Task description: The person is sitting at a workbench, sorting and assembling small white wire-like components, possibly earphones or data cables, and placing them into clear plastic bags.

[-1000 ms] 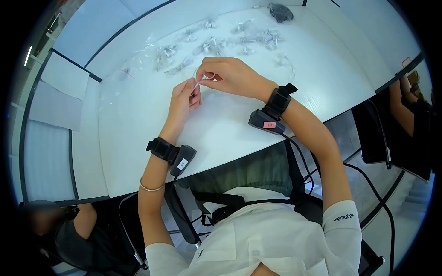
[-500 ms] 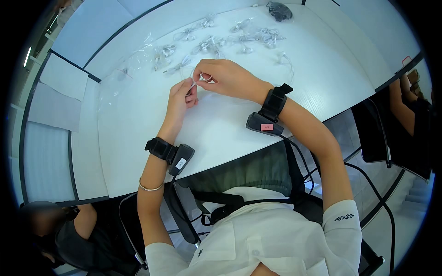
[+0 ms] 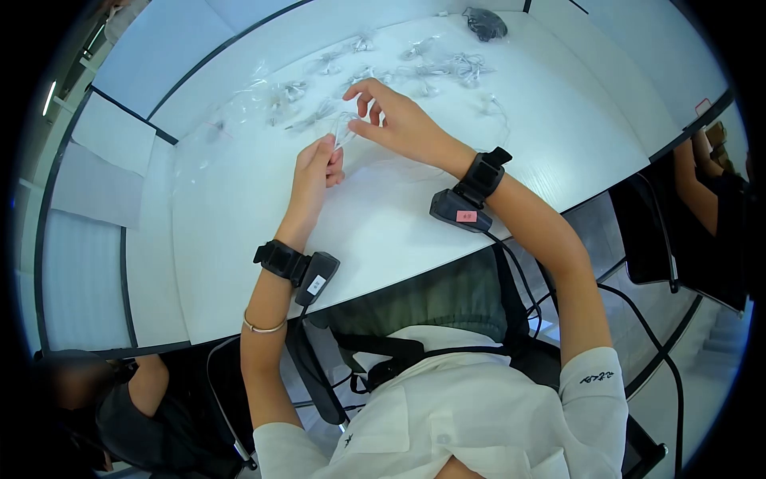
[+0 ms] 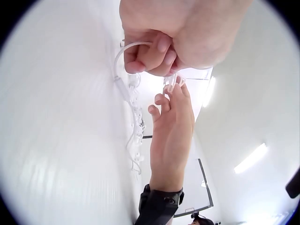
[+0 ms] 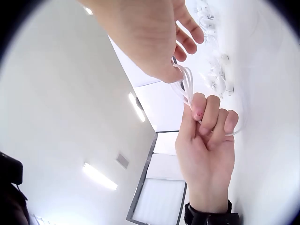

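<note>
My left hand [image 3: 316,166] pinches a thin white cable [image 5: 188,89] between thumb and curled fingers, above the white table. Several loops of it stand up past the fingertips. A loose length comes out of the fist and runs down, with a slim white sleeve [image 4: 122,89] on it in the left wrist view. My right hand [image 3: 405,128] is beside the loops, fingers spread and bent loosely. In the right wrist view, its thumb lies right at the loops while the other fingers stand apart from them.
Several bundled white cables [image 3: 363,76] lie across the back of the table [image 3: 263,207]. A dark grey bundle [image 3: 485,24] sits at the far edge. Clear plastic [image 3: 247,100] lies at the back left. Panels border the table, and other people sit on both sides.
My right hand has let go of the cable near the left fingertips. Its fingers have risen and spread away from the loops. My left hand stays almost in place with its grip.
</note>
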`<move>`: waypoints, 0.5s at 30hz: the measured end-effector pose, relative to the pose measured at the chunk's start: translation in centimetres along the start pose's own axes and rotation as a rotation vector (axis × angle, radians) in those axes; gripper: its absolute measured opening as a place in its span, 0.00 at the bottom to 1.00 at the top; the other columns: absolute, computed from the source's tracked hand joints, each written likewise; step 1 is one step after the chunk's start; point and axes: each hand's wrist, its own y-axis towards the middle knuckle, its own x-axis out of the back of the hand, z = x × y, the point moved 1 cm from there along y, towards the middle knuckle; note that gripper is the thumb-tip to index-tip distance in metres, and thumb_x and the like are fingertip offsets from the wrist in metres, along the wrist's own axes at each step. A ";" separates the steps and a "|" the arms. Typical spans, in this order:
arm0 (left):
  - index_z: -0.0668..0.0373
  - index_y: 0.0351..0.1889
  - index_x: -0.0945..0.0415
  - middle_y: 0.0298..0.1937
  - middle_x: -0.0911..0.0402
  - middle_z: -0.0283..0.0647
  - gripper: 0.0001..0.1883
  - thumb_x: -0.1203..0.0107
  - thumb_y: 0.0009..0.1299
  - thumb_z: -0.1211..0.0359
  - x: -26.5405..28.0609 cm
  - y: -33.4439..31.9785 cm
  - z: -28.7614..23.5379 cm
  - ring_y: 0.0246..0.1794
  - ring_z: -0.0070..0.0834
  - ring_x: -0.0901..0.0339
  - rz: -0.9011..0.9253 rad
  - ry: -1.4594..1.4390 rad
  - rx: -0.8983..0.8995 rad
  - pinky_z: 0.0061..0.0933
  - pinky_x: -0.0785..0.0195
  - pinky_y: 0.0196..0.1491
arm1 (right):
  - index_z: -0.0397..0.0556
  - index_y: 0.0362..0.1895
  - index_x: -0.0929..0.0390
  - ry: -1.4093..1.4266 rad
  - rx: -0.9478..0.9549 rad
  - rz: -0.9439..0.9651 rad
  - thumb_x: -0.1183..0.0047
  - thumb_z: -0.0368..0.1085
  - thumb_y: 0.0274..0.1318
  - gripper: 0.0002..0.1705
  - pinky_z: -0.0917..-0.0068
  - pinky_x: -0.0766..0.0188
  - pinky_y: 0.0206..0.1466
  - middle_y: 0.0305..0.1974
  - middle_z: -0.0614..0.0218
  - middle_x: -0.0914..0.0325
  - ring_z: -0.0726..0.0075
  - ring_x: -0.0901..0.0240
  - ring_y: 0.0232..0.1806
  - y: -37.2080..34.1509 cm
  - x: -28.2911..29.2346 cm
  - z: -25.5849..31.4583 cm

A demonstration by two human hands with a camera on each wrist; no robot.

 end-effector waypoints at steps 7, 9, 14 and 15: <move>0.54 0.21 0.42 0.16 0.49 0.25 0.20 0.62 0.71 0.54 -0.3 -0.3 -0.4 0.15 0.14 0.54 0.084 0.020 0.004 0.18 0.46 0.25 | 0.48 0.34 0.23 0.273 -0.156 0.200 0.49 0.45 0.53 0.14 0.83 0.42 0.33 0.24 0.75 0.34 0.81 0.41 0.28 0.7 0.9 -0.6; 0.54 0.21 0.42 0.16 0.49 0.25 0.20 0.62 0.71 0.54 -0.3 -0.3 -0.6 0.15 0.14 0.54 0.108 -0.007 0.006 0.18 0.46 0.25 | 0.48 0.33 0.23 0.421 -0.257 0.257 0.50 0.45 0.53 0.14 0.84 0.44 0.33 0.22 0.77 0.36 0.83 0.44 0.27 0.5 1.2 0.1; 0.54 0.21 0.42 0.16 0.48 0.25 0.19 0.63 0.72 0.54 0.1 -0.1 -0.4 0.15 0.14 0.54 0.133 0.005 -0.019 0.18 0.46 0.25 | 0.47 0.33 0.23 0.549 -0.300 0.258 0.51 0.46 0.54 0.15 0.86 0.47 0.33 0.20 0.80 0.41 0.84 0.48 0.24 0.1 1.1 0.4; 0.54 0.21 0.42 0.16 0.48 0.25 0.19 0.63 0.72 0.54 0.1 -0.1 -0.4 0.15 0.14 0.54 0.134 0.007 -0.024 0.18 0.46 0.25 | 0.47 0.33 0.23 0.570 -0.303 0.269 0.51 0.46 0.54 0.15 0.86 0.47 0.32 0.20 0.81 0.42 0.84 0.48 0.24 0.1 1.2 0.4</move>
